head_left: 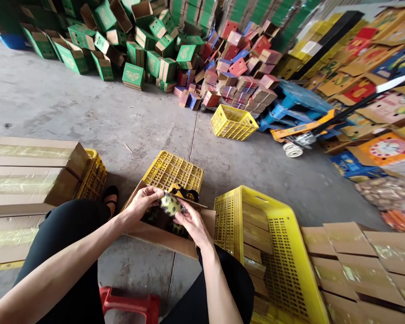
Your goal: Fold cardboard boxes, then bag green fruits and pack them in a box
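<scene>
Two hands clasped on one tape roll.
The tape roll is gripped by the left hand and right hand over an open carton; a yellow crate sits at three o'clock.

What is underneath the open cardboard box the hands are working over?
A yellow crate shows under the open cardboard box's far side. Both hands, left and right, hide part of the inside.
</scene>
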Demonstrator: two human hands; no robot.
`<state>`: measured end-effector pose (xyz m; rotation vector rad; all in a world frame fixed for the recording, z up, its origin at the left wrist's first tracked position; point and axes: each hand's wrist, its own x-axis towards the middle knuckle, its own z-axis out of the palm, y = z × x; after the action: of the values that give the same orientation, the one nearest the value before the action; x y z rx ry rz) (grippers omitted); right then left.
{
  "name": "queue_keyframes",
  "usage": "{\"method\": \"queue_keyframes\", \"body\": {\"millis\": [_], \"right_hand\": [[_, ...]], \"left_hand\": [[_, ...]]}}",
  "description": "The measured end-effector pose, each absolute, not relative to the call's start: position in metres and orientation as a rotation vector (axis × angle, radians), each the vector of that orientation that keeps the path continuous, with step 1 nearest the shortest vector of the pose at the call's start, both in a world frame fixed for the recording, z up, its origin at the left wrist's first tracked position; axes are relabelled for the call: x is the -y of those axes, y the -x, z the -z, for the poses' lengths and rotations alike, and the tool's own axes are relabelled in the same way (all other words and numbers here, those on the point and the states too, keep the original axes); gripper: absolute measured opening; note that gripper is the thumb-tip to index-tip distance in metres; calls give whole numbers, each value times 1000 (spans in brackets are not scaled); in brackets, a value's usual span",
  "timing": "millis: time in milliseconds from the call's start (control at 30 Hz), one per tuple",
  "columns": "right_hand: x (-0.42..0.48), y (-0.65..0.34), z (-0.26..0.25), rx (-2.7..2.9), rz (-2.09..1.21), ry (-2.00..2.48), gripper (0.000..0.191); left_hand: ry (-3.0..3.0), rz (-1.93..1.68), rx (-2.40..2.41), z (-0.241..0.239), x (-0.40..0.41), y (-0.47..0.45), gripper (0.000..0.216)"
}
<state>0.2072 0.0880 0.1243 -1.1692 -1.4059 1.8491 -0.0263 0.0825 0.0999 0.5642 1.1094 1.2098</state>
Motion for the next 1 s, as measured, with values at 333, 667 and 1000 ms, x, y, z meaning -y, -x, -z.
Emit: {"method": "queue_keyframes", "body": {"millis": [333,667,1000], "right_hand": [[-93,-205,-121,1352,-1708,1243,54],[-95,-207,-123,1341,-1770,1218,51],[-99,-216,-115,1366,-1533,1301,40]], "left_hand": [[-643,-1026,-973,-103,-81,26,50],[-566,-1076,-1022,-95,-80,28,51],[-575,-1043,-985,-95,-81,25,49]]}}
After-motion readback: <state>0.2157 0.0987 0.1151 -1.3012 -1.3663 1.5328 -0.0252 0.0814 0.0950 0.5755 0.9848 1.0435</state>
